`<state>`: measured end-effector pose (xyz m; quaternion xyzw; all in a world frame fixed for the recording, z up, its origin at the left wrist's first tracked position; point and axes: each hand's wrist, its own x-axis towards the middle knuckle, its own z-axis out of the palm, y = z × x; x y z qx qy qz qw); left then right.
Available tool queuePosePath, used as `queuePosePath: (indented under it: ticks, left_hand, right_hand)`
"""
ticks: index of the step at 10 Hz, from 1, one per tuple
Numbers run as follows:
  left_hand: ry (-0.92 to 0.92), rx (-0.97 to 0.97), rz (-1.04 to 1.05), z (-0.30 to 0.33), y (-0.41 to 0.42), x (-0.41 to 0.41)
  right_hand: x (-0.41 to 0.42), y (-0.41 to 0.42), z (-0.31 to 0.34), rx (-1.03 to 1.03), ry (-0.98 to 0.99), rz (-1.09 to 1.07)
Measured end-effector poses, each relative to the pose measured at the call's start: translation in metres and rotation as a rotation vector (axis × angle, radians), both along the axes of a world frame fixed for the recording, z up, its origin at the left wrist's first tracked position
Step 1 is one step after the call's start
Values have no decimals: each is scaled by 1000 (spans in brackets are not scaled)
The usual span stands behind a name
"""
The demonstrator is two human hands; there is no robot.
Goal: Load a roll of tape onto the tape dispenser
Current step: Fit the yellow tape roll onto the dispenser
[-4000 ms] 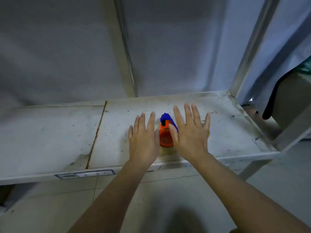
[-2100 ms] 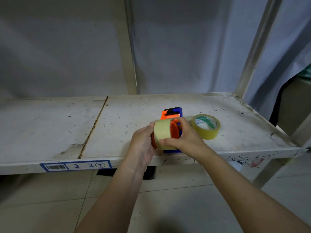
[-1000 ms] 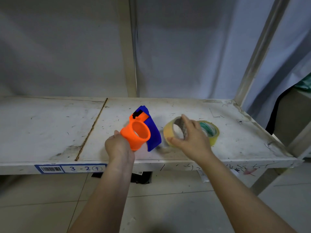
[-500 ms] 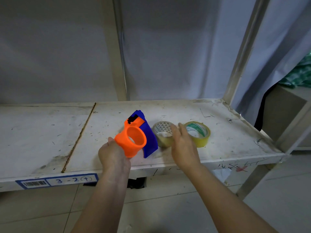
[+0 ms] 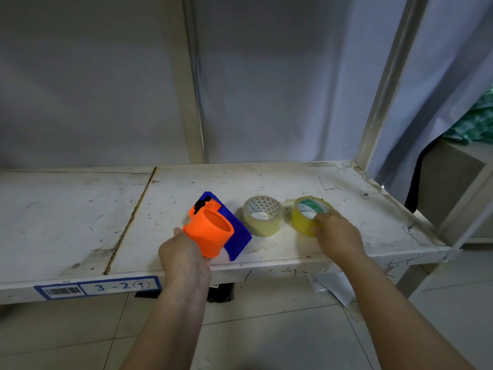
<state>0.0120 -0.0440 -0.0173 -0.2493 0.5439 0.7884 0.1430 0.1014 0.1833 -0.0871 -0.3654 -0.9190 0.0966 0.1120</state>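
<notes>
Head view: scuffed white shelf (image 5: 266, 180), tiled floor (image 5: 266, 329).

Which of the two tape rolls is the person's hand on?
The yellow roll with the green-printed core, farther from the dispenser. The right hand grips it; the paler roll lies untouched between them.

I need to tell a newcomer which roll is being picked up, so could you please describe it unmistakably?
On the white shelf, two tape rolls lie flat to the right of the orange and blue dispenser. It is the yellow roll with the green-printed core, farthest right, under the right hand; its neighbour, the clear roll, is paler.
</notes>
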Motion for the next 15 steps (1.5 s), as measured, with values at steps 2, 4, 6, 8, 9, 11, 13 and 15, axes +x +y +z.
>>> queuePosePath:
  ticks: [2, 4, 6, 8, 9, 11, 13, 15]
  left_hand:
    - [201, -98, -38, -2, 6, 5]
    - [394, -126, -50, -4, 8, 8]
    - [496, -139, -70, -3, 7, 14]
    - [622, -228, -46, -5, 4, 10]
    - [670, -291, -38, -5, 3, 10]
    - [845, -424, -58, -9, 6, 12]
    - [828, -432, -61, -12, 11, 14]
    - [701, -251, -62, -14, 11, 10]
  right_hand:
    - [-5, -30, 40, -200, 538, 104]
    - [-12, -85, 67, -372, 660, 344]
    - [-15, -110, 61, -383, 600, 447]
    - [-15, -115, 61, -485, 567, 499]
    - [-14, -116, 62, -542, 550, 525]
    - [-12, -110, 64, -653, 591, 547]
    - [-15, -114, 55, -649, 587, 574]
    - [-21, -123, 47, -646, 585, 517]
